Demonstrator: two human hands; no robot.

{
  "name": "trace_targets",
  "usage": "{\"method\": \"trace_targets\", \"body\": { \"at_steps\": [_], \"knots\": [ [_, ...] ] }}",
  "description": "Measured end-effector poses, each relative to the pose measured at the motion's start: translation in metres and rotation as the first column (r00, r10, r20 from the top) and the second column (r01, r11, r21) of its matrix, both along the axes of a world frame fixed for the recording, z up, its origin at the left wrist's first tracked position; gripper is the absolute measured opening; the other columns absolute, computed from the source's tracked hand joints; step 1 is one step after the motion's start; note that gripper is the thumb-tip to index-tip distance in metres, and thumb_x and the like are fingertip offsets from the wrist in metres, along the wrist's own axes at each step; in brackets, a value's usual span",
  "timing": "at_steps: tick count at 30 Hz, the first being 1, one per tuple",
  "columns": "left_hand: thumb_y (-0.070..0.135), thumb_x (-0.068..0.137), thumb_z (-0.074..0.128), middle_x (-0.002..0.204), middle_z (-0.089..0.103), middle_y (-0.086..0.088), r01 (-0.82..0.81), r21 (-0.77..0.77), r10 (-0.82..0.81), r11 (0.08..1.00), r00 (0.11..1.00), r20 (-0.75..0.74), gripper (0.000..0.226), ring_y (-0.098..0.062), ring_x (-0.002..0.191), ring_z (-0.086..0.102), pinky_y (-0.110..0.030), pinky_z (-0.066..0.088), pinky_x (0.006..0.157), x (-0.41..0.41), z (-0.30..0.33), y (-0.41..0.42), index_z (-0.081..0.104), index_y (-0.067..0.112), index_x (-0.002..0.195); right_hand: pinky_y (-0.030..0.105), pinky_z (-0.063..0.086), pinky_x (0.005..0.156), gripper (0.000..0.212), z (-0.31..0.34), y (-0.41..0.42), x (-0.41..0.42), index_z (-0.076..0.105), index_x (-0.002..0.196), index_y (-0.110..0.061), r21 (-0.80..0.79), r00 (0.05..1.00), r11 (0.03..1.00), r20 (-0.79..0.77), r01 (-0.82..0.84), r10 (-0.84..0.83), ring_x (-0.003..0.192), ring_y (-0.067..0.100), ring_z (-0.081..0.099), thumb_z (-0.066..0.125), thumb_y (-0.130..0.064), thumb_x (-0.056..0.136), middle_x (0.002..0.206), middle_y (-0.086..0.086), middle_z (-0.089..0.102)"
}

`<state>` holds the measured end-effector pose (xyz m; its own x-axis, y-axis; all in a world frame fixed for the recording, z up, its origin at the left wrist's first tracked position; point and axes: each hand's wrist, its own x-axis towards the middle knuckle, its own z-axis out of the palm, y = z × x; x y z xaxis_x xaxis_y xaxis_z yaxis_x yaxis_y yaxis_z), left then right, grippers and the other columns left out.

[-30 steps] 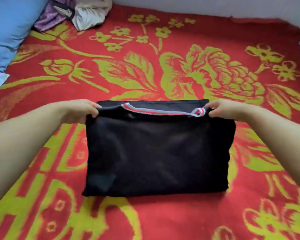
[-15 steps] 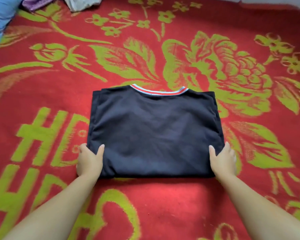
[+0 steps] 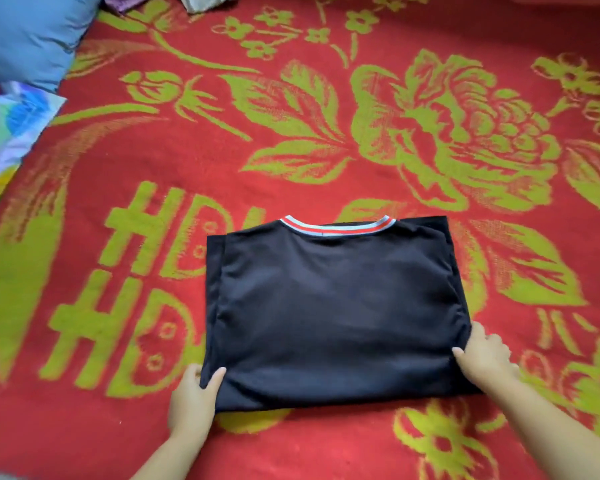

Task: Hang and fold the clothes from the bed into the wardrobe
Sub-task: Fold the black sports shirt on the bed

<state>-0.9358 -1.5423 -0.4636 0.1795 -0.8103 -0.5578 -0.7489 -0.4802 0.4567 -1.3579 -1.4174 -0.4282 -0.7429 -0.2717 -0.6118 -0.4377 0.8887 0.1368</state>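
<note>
Lettering "HD" (image 3: 160, 230) showing twice on red blanket (image 3: 326, 140) | left hand (image 3: 193, 393) and right hand (image 3: 487, 355) each gripping folded black shirt (image 3: 336, 313) at near corners

Two bare forearms enter from the bottom edge of the head view, each ending in a bare hand. The left hand (image 3: 192, 400) belongs to an arm that shows from roughly mid-forearm to the wrist, with no sleeve, cuff, watch or band on the part in view. The right hand (image 3: 485, 358) belongs to an arm that shows for a longer stretch and is likewise unclothed along all of it. No rings or bracelets can be made out on either hand. Fingernails are too small and blurred to describe. Nothing else of the person appears.
</note>
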Motion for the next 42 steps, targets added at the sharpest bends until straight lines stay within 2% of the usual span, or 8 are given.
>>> {"method": "trace_targets", "body": {
  "at_steps": [3, 8, 14, 20, 27, 36, 39, 42],
  "knots": [
    [0.027, 0.084, 0.072, 0.072, 0.061, -0.003, -0.057, 0.026, 0.058, 0.998, 0.998, -0.034, 0.021, -0.030, 0.073, 0.058, -0.036, 0.038, 0.064, 0.008, 0.002, 0.002, 0.058, 0.012, 0.090, 0.045, 0.038, 0.096, 0.056, 0.020, -0.070, 0.048, 0.036, 0.143, -0.015, -0.232, 0.942, 0.917, -0.173, -0.323, 0.288, 0.125, 0.032, 0.041, 0.055, -0.023, 0.091, 0.139, 0.012, 0.041],
    [0.023, 0.086, 0.069, 0.075, 0.060, 0.002, -0.078, 0.078, 0.085, 0.994, 0.992, -0.092, 0.019, -0.020, 0.071, 0.057, -0.032, 0.038, 0.063, 0.005, 0.011, 0.008, 0.057, 0.016, 0.098, 0.038, 0.043, 0.085, 0.041, 0.027, -0.219, 0.191, 0.045, 0.132, -0.011, -0.501, 0.800, 0.737, 0.136, -0.454, 0.585, 0.120, 0.029, 0.049, 0.041, -0.036, 0.100, 0.130, 0.008, 0.046],
    [0.023, 0.091, 0.062, 0.090, 0.056, 0.004, 0.021, 0.113, -0.003, 0.993, 0.987, -0.161, 0.026, -0.019, 0.092, 0.059, -0.026, 0.041, 0.071, 0.017, 0.013, 0.012, 0.055, 0.016, 0.115, 0.040, 0.044, 0.085, 0.097, -0.010, -0.322, 0.304, 0.012, 0.145, 0.007, -0.166, 0.884, 0.896, 0.163, -0.413, 0.438, 0.121, 0.037, 0.040, 0.040, -0.068, 0.090, 0.138, 0.020, 0.032],
    [0.028, 0.097, 0.051, 0.121, 0.055, 0.009, 0.164, 0.109, -0.136, 0.980, 0.964, -0.230, 0.048, -0.009, 0.118, 0.051, -0.019, 0.043, 0.091, 0.020, 0.020, 0.008, 0.035, 0.027, 0.142, 0.050, 0.052, 0.089, 0.069, -0.031, -0.342, 0.309, 0.016, 0.143, 0.000, -0.033, 0.852, 0.855, 0.078, -0.517, 0.518, 0.119, 0.043, 0.045, 0.056, -0.027, 0.094, 0.135, 0.025, 0.035],
    [0.035, 0.097, 0.047, 0.144, 0.035, 0.027, 0.359, -0.038, -0.349, 0.933, 0.872, -0.343, 0.070, 0.002, 0.128, 0.042, -0.010, 0.033, 0.099, -0.033, 0.056, 0.022, 0.001, 0.040, 0.149, 0.030, 0.040, 0.061, 0.014, 0.004, -0.333, 0.259, 0.053, 0.077, -0.003, -0.358, 0.820, 0.815, 0.189, -0.455, 0.540, 0.090, 0.033, 0.062, 0.046, 0.004, 0.087, 0.090, 0.014, 0.064],
    [0.035, 0.095, 0.051, 0.135, 0.050, 0.015, 0.564, -0.206, -0.573, 0.799, 0.611, -0.546, 0.073, -0.008, 0.114, 0.053, -0.018, 0.039, 0.094, -0.212, 0.108, 0.085, 0.003, 0.037, 0.150, 0.026, 0.035, 0.050, 0.011, 0.090, -0.235, 0.016, 0.058, 0.085, -0.010, -0.460, 0.969, 0.883, 0.158, -0.099, 0.191, 0.062, 0.021, 0.050, 0.050, -0.002, 0.084, 0.068, 0.004, 0.051],
    [0.041, 0.094, 0.052, 0.123, 0.047, 0.008, 0.730, -0.159, -0.661, 0.664, 0.475, -0.581, 0.080, -0.011, 0.109, 0.050, -0.026, 0.040, 0.093, -0.264, 0.110, 0.104, -0.003, 0.034, 0.151, 0.029, 0.046, 0.071, 0.031, 0.081, -0.187, -0.052, 0.057, 0.119, -0.008, -0.523, 0.984, 0.852, 0.146, -0.015, 0.107, 0.098, 0.026, 0.058, 0.052, -0.006, 0.088, 0.102, 0.010, 0.061],
    [0.040, 0.091, 0.051, 0.130, 0.050, 0.005, 0.815, -0.345, -0.873, 0.466, 0.361, -0.327, 0.073, -0.014, 0.119, 0.050, -0.029, 0.044, 0.096, -0.272, 0.092, 0.118, 0.018, 0.017, 0.152, 0.036, 0.027, 0.113, 0.070, 0.058, -0.135, -0.074, 0.017, 0.152, -0.012, -0.552, 0.986, 0.830, 0.078, -0.081, 0.148, 0.142, 0.025, 0.029, 0.055, -0.019, 0.094, 0.154, 0.008, 0.031]
  ]
}}
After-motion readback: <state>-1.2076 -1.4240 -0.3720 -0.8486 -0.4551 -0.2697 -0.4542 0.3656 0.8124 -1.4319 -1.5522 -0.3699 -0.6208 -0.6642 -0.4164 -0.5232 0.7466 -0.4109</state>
